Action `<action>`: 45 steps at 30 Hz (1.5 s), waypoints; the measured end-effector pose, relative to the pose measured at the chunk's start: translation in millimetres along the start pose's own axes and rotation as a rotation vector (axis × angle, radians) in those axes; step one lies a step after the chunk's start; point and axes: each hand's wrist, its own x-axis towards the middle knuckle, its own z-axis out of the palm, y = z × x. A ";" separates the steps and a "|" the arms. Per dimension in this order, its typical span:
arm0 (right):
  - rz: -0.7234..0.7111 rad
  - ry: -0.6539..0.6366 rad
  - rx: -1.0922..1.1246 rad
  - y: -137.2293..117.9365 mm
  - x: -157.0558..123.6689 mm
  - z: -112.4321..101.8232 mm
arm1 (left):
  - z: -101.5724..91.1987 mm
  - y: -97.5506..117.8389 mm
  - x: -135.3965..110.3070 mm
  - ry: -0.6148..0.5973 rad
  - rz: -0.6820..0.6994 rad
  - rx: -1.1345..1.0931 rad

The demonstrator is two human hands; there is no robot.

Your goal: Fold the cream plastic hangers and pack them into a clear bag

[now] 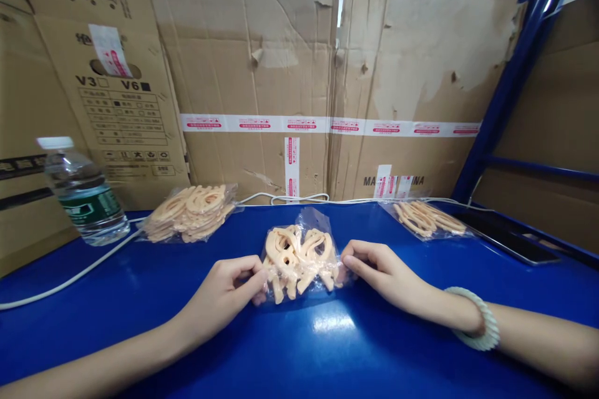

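Between my two hands is a clear plastic bag [299, 259] of flat, cream-coloured looped pieces whose exact kind I cannot make out. My left hand [236, 287] pinches the bag's left edge between thumb and fingers. At its right edge, my right hand [374, 268] grips the film the same way, and a pale green bracelet [477, 319] circles that wrist. The bag's clear upper end sticks up at the back. Farther left lies a stack of similar bagged pieces [189, 212], and another bag of them [428, 218] rests at the back right.
A water bottle [87, 196] with a green label stands at the left. A dark phone [510, 237] lies at the right on the blue table [322, 349]. White cable [70, 283] runs along the back and left. Cardboard sheets [253, 75] and a blue metal post [500, 75] border the table.
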 end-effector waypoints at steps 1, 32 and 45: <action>0.015 0.006 0.048 1.9 2.0 0.8 | 0.3 -0.5 1.3 0.008 -0.030 -0.018; 0.348 0.058 -0.235 21.7 53.5 -8.2 | -20.4 -5.1 48.2 -0.005 -0.251 0.050; 0.454 -0.033 -0.222 13.2 68.6 -12.9 | -18.4 18.7 59.4 0.008 -0.468 -0.435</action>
